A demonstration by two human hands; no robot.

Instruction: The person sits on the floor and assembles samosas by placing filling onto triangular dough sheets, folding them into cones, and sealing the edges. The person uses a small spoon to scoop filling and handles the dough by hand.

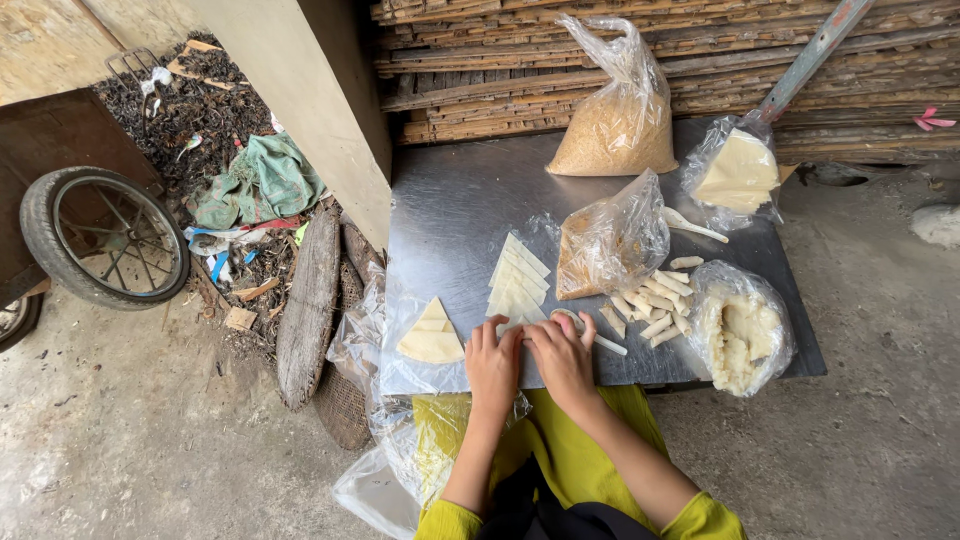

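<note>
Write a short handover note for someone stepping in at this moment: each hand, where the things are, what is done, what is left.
Left hand and right hand: both pressed on a wrapper at the metal table's near edge; grip unclear.
Placed: fanned wrapper stack ahead, triangle pile to the left, filling bag to the right.
Done: finished rolls heaped to the right.
Left: current wrapper unrolled, many wrappers unused.
</note>
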